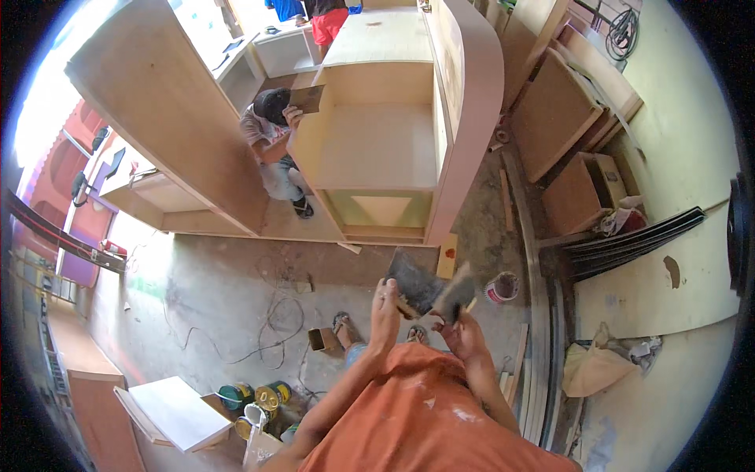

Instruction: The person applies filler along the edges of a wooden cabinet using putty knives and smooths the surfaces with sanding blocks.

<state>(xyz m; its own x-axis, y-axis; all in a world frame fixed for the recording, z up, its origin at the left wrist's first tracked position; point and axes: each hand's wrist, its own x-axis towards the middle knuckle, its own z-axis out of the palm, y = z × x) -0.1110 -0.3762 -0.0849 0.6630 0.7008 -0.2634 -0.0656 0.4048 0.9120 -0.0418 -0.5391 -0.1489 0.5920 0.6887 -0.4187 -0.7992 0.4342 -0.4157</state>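
Note:
Before my orange shirt I hold up a dark, worn sheet [414, 282] that looks like sandpaper. My left hand [384, 316] grips its left edge, with the thumb side turned up. Lower on the right, my right hand [464, 337] pinches a smaller dark flap [454, 299], blurred by motion; whether it is joined to the larger sheet I cannot tell. Ahead of me stands an unfinished wooden cabinet [377, 149] with an open front and a curved right side panel [474, 94].
A co-worker [271, 145] crouches left of the cabinet, holding a brown piece [307, 98]. Cords [271, 322] trail across the floor. Paint cans [271, 393] and a white board [179, 413] are at lower left. A small tub [502, 288] and long strips [543, 370] lie to the right.

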